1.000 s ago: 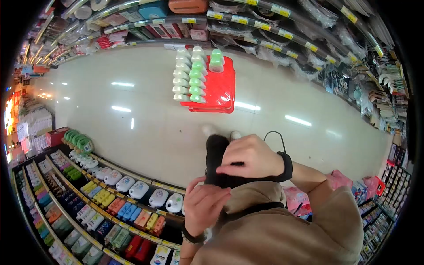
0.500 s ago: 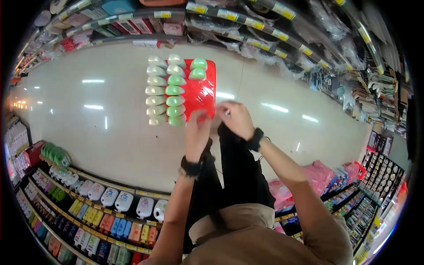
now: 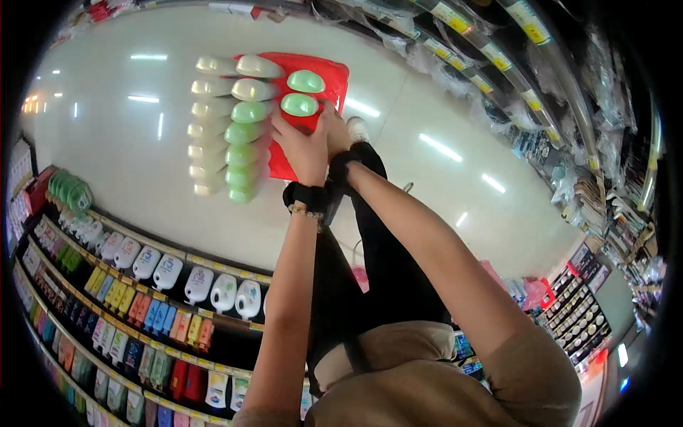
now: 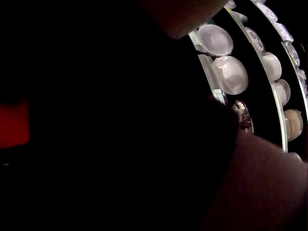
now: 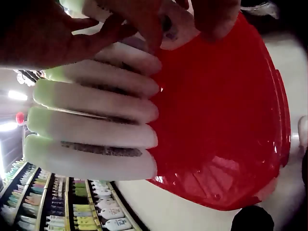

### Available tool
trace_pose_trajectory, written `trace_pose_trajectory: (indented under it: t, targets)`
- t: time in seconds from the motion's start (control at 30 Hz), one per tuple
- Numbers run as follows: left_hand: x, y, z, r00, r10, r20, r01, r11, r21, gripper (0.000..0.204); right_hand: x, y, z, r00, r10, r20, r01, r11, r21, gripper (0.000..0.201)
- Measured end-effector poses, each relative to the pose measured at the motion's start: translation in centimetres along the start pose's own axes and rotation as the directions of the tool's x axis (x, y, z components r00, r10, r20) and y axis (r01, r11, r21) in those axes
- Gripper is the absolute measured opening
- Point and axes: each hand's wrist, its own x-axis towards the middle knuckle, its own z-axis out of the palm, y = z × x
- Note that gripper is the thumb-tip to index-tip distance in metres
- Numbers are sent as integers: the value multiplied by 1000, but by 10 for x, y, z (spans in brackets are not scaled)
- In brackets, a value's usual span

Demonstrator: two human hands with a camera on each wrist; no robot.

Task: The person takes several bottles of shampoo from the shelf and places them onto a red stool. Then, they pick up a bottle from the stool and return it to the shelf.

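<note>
A red plastic stool [image 3: 284, 167] bears rows of upright bottles, some with pearly white tops [image 3: 255, 67] and some with pale green tops [image 3: 241, 133]. My left hand [image 3: 302, 146] reaches down over the stool, thumb and fingers spread on either side of a green-topped bottle [image 3: 299, 104]. Close beside it, my right hand [image 3: 339, 132] is partly hidden behind the left. In the right wrist view, fingers [image 5: 216, 21] lie around a white bottle body [image 5: 179, 29] low over the red seat. The left wrist view is mostly dark.
Shelves with white bottles [image 3: 201, 285] and colourful packs [image 3: 156, 318] line the lower left. Another shelf with plastic-wrapped goods [image 3: 606, 110] stands at upper right. The person's black trouser legs [image 3: 391, 270] are just behind the stool, on a pale shiny floor [image 3: 121, 178].
Both hands have gone from in front of the body, where they were close together, forward and down to the bottles on the stool. The head view has moved closer to the stool.
</note>
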Motion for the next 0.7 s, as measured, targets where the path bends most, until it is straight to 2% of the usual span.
trace_pose_trajectory:
  t: [0.07,0.2,0.3,0.4,0.43,0.5,0.6,0.7]
  targets:
    - [4,-7,7,997,46,-66,-44,999,25,73,7,5,4,999,39,-31,-38,999,39,42]
    - [9,0,13,984,92,-154,-80,993,82,68,19,5,-6,998,-38,-44,40,998,42,32]
    - [6,10,11,984,40,-173,-21,994,110,61,20,10,-4,995,-92,-34,91,996,-25,27]
    - [-1,5,9,974,44,-224,-10,988,153,62,13,10,-11,985,-175,15,175,982,-76,25]
    - [-5,0,7,954,143,-263,-93,977,194,57,7,17,-13,975,-219,48,223,971,-88,25]
    - [-17,-3,-1,964,69,-255,-34,990,140,55,1,44,-8,930,-338,147,356,927,-118,24]
    - [-46,1,-25,964,-5,-265,34,994,105,49,-34,42,-30,839,-510,187,534,839,-105,28]
    - [-75,4,-48,955,-19,-297,59,990,126,49,-76,21,-55,846,-459,271,448,888,107,35]
